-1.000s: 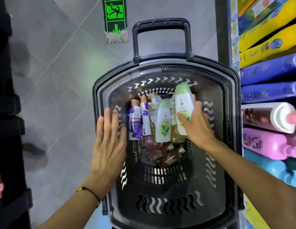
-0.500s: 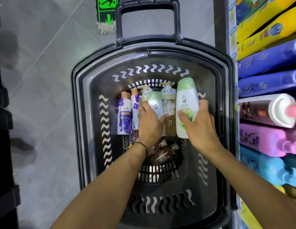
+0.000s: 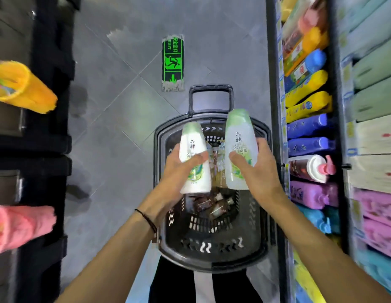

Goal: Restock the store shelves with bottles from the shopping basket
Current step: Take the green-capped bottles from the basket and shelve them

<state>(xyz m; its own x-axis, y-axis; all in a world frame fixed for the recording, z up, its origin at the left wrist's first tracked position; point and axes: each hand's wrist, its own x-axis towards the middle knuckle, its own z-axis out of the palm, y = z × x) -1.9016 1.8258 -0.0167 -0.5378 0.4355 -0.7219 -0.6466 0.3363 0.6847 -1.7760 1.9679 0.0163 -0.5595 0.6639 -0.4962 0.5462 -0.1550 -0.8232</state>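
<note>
Bottle one [image 3: 194,154], white with a green cap, is gripped in our left hand [image 3: 171,171]. The thumb lies across the printed label and the fingers wrap behind the body. Bottle two [image 3: 239,145], translucent with the same green cap, is gripped the same way in our right hand [image 3: 261,171]. Both are held clear above the shopping basket [image 3: 212,259], caps pointing away from us, side by side but apart.

We judge these to be rigid plastic containers with smooth, glossy walls, fairly heavy if full. The body tapers toward the cap, so we take hold at the wider lower half, where a thumb-and-finger wrap cannot slide off. A hold near the cap would likely slip. Squeezing should do no harm, but a drop onto the tiled floor [image 3: 124,127] could crack a cap.

Below the hands, small brown bottles [image 3: 212,204] and a few upright ones lie in the basket bottom, not yet shelved. The store shelves [image 3: 275,84] stand just right of the basket, packed with coloured bottles. Which slot suits these two we cannot tell, since that side is blurred.
</note>
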